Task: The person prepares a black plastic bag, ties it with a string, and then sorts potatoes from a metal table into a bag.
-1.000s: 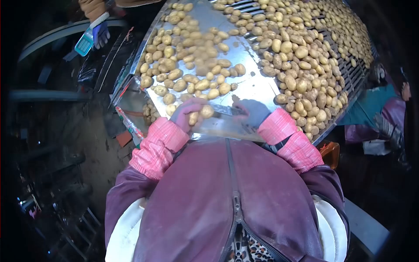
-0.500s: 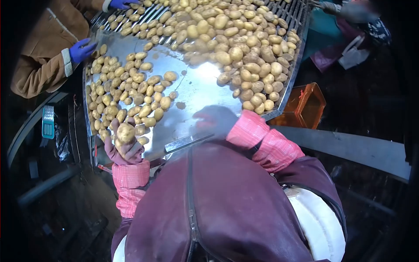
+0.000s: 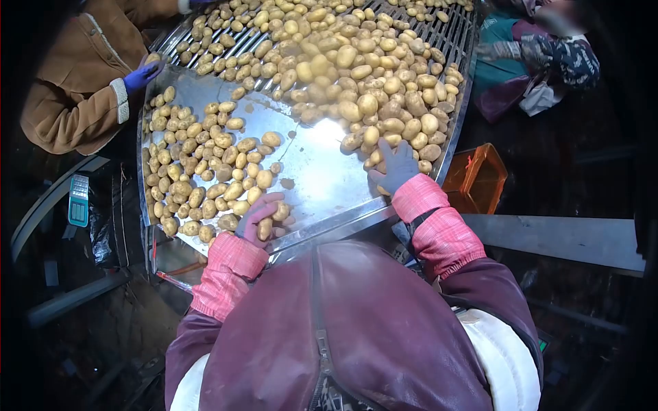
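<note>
My left hand point(image 3: 256, 218), in a mauve glove with a pink checked cuff, curls around a couple of potatoes point(image 3: 281, 211) at the near edge of the metal table point(image 3: 312, 171). Beside it, a loose group of potatoes point(image 3: 199, 164) covers the table's left side. My right hand point(image 3: 396, 168), in a greyish glove, lies with fingers spread against the near end of the large potato pile point(image 3: 411, 106) on the right. Some potatoes there are hidden under its fingers and palm.
Slatted metal bars point(image 3: 240, 42) carry more potatoes at the back. Across the left corner, a co-worker's blue-gloved hand point(image 3: 142, 75) holds a potato. Another person point(image 3: 548, 58) stands at the far right. An orange crate point(image 3: 480, 179) stands right of the table, a teal keypad device point(image 3: 79, 200) left.
My left hand has moved right along the near edge and turned from palm up. My right hand, blurred near the middle before, has moved right and onto the pile's end.
</note>
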### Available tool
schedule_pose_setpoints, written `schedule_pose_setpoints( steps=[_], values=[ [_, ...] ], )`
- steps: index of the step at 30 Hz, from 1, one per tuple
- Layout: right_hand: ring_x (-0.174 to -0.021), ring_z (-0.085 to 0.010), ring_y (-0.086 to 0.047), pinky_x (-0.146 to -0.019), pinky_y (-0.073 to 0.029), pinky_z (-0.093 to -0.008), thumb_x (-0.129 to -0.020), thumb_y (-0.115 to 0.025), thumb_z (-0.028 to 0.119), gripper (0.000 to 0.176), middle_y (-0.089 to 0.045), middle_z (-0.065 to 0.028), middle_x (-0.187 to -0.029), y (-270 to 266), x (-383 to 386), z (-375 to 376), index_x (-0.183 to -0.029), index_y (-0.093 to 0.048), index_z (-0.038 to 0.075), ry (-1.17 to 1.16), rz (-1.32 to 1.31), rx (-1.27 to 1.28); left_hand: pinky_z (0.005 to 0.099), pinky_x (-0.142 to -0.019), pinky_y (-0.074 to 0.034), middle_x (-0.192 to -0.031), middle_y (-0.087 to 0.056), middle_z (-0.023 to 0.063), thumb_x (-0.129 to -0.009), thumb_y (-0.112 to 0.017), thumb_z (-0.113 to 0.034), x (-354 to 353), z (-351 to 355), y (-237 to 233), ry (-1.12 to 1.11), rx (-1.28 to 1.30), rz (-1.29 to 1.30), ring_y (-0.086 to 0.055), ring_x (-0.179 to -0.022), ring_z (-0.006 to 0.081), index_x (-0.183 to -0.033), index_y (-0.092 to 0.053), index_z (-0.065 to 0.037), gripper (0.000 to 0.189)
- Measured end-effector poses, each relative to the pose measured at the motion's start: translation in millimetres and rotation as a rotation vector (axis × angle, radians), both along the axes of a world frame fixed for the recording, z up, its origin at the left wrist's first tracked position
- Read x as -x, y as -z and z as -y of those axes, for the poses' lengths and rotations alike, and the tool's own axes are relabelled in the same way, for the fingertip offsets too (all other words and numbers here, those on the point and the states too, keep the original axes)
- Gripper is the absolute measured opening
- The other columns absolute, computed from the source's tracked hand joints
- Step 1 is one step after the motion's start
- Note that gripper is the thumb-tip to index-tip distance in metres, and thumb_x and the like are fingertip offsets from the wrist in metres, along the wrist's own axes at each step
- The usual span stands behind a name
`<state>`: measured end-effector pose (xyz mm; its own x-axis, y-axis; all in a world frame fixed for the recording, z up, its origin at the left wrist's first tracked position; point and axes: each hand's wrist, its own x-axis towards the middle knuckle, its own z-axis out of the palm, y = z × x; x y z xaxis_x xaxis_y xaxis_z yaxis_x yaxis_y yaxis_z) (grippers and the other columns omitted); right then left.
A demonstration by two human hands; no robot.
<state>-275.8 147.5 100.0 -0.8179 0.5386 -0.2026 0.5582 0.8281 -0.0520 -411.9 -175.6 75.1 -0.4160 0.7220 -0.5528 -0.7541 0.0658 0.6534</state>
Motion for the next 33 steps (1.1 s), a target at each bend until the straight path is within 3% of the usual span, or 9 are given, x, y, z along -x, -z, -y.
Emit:
schedule_pose_setpoints(
  steps=[9,13,18,20,23,24,29,32,33],
  values=[
    [-0.110,-0.0479,-0.050,-0.090,-0.048,-0.0490,-0.074,-0.072,0.042,0.084,-0.039,-0.0302,-0.125,12,25,7,-0.147,-0.036,0.022,-0.162,-0.098,-0.042,0.0266,-0.062,-0.051,-0.112,-0.064,0.0103,-0.092,-0.056,-0.024,1,-5,1,-0.059,-0.009,0.153,-0.067,-0.091,0.0230,-0.128,-0.054,-0.009,0.040],
    [-0.120,-0.0467,-0.047,-0.101,-0.044,-0.0471,-0.081,-0.069,0.042,0.080,-0.028,-0.0292,-0.148,-13,48,44,-0.149,-0.034,0.018,-0.325,-0.013,0.234,0.0238,-0.058,-0.050,-0.111,-0.065,0.0110,-0.093,-0.056,-0.026,-2,-7,4,-0.084,-0.004,0.111,-0.068,-0.088,0.0238,-0.127,-0.054,-0.009,0.038],
    [-0.117,-0.0409,-0.052,-0.096,-0.047,-0.0467,-0.088,-0.064,0.034,0.062,-0.044,-0.0221,-0.136,32,83,73,-0.144,-0.041,0.018,-0.596,-0.223,0.465,0.0212,-0.056,-0.048,-0.115,-0.065,0.0113,-0.094,-0.056,-0.027,3,-5,18,-0.119,-0.089,0.164,-0.068,-0.089,0.0238,-0.127,-0.055,-0.010,0.037],
    [-0.106,-0.0302,-0.059,-0.087,-0.050,-0.0444,-0.092,-0.061,0.037,0.052,-0.056,-0.0165,-0.121,31,92,69,-0.137,-0.048,0.013,-0.548,-0.594,0.487,0.0183,-0.059,-0.047,-0.115,-0.064,0.0067,-0.094,-0.052,-0.011,-3,-1,12,-0.084,-0.071,-0.105,-0.064,-0.089,0.0149,-0.130,-0.055,-0.010,0.036],
    [-0.110,-0.0283,-0.054,-0.086,-0.047,-0.0391,-0.088,-0.061,0.033,0.043,-0.054,-0.0130,-0.121,37,135,10,-0.127,-0.057,0.017,-0.331,-0.473,0.557,0.0196,-0.071,-0.050,-0.123,-0.060,0.0037,-0.086,-0.051,0.012,-4,10,-4,-0.116,-0.063,-0.079,-0.062,-0.097,0.0118,-0.135,-0.052,-0.010,0.054],
    [-0.112,-0.0290,-0.053,-0.087,-0.046,-0.0397,-0.085,-0.061,0.030,0.043,-0.053,-0.0128,-0.121,3,137,6,-0.126,-0.059,0.019,-0.429,-0.226,-0.241,0.0205,-0.074,-0.050,-0.125,-0.059,0.0038,-0.085,-0.051,0.014,-6,13,-11,-0.098,-0.052,-0.177,-0.062,-0.100,0.0124,-0.135,-0.052,-0.009,0.056],
    [-0.105,-0.0290,-0.054,-0.088,-0.044,-0.0407,-0.078,-0.067,0.023,0.037,-0.056,-0.0072,-0.109,5,142,-24,-0.114,-0.064,0.028,-0.661,-0.176,-0.295,0.0234,-0.081,-0.051,-0.129,-0.057,0.0062,-0.083,-0.049,0.018,-15,28,-39,-0.055,-0.021,-0.434,-0.061,-0.108,0.0158,-0.134,-0.051,-0.006,0.057],
    [-0.104,-0.0312,-0.056,-0.091,-0.047,-0.0408,-0.070,-0.069,0.011,0.045,-0.059,-0.0098,-0.109,3,140,-15,-0.113,-0.068,0.022,-0.590,-0.434,0.157,0.0260,-0.073,-0.055,-0.129,-0.057,0.0128,-0.093,-0.055,-0.005,-17,34,-23,-0.133,-0.090,-0.404,-0.063,-0.109,0.0238,-0.138,-0.045,-0.005,0.046],
    [-0.104,-0.0315,-0.056,-0.093,-0.047,-0.0408,-0.068,-0.069,0.007,0.048,-0.060,-0.0104,-0.110,-1,137,-4,-0.114,-0.069,0.021,-0.534,-0.499,0.322,0.0268,-0.070,-0.055,-0.129,-0.056,0.0151,-0.094,-0.053,-0.017,-13,33,-21,-0.163,-0.180,-0.169,-0.063,-0.109,0.0271,-0.139,-0.043,-0.005,0.047]
  ],
)
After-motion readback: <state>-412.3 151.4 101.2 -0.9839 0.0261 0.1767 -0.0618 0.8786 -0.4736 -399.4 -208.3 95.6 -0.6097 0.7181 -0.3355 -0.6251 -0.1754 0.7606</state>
